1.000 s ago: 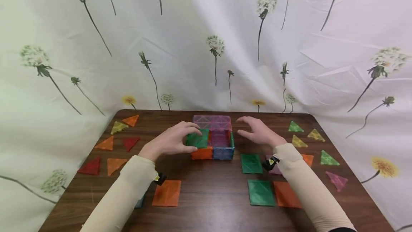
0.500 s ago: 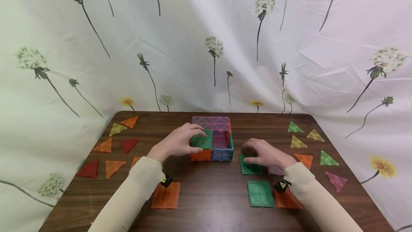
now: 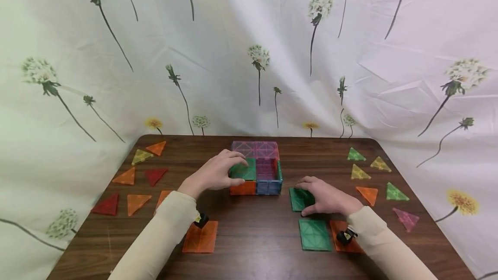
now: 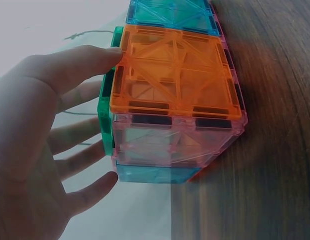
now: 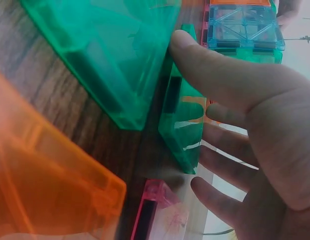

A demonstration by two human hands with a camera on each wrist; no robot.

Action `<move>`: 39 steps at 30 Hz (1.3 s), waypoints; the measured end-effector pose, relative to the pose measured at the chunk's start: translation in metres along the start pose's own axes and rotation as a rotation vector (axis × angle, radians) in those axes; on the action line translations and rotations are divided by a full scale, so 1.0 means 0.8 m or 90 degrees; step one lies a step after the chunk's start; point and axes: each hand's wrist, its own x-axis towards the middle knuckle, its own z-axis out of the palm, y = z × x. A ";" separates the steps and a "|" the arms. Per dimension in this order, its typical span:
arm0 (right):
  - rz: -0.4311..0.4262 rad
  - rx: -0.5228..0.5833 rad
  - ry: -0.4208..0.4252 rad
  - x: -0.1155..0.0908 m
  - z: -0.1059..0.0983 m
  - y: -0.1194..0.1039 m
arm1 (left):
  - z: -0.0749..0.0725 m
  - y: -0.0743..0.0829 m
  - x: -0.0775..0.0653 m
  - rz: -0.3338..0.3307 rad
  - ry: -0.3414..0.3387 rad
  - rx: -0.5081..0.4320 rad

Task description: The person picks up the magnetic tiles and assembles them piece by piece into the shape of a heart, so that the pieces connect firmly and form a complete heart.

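A box of clear magnetic tiles stands at the table's middle, with an orange tile and a blue tile on its front. One green tile lies flat over its front left part. My left hand rests there, fingers spread over the green tile and thumb at its front edge. To the right, my right hand is over another green tile lying on the table. Its thumb touches the near edge, and its fingers reach over the far side, loosely bent. The palm hides part of this tile.
Purple tiles run along the box's back. Nearer lie a green tile, an orange tile and another orange tile. A pink tile is beside my right hand. Triangles, such as a red one, line both sides.
The green tile under my left hand has shifted right and now lies flat on the box. My right hand has come down from beside the box to the green tile on the table.
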 end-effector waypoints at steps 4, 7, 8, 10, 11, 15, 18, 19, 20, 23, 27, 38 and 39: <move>0.005 0.003 0.004 -0.002 0.001 0.000 | 0.004 -0.003 -0.002 -0.003 0.008 -0.012; 0.007 0.003 0.003 -0.003 0.001 0.001 | 0.007 -0.004 -0.004 -0.008 0.017 -0.026; 0.006 0.000 0.004 -0.004 0.001 0.001 | 0.008 -0.004 -0.005 -0.010 0.020 -0.031; 0.002 -0.009 0.006 -0.005 0.001 0.002 | 0.009 -0.004 -0.008 -0.011 0.029 -0.042; 0.000 -0.014 0.008 -0.006 0.000 0.002 | 0.010 -0.004 -0.010 -0.011 0.035 -0.048; -0.012 -0.026 0.038 -0.007 -0.004 0.004 | 0.012 -0.006 -0.017 0.000 0.070 -0.063; -0.005 -0.013 0.081 -0.007 -0.014 0.003 | 0.016 -0.010 -0.023 0.003 0.102 -0.068; -0.008 -0.012 0.099 -0.006 -0.019 0.003 | 0.016 -0.012 -0.026 0.002 0.113 -0.070; -0.012 -0.007 0.117 -0.005 -0.024 0.003 | 0.017 -0.013 -0.029 0.002 0.122 -0.071; -0.038 -0.002 0.172 0.000 -0.042 -0.002 | 0.019 -0.018 -0.035 0.006 0.144 -0.076; -0.081 0.010 0.219 0.012 -0.062 -0.014 | 0.020 -0.022 -0.039 0.023 0.161 -0.093; -0.144 -0.047 0.146 0.079 -0.067 -0.066 | 0.022 -0.023 -0.039 0.012 0.166 -0.136; -0.142 -0.056 0.139 0.084 -0.067 -0.069 | 0.022 -0.022 -0.039 0.012 0.167 -0.138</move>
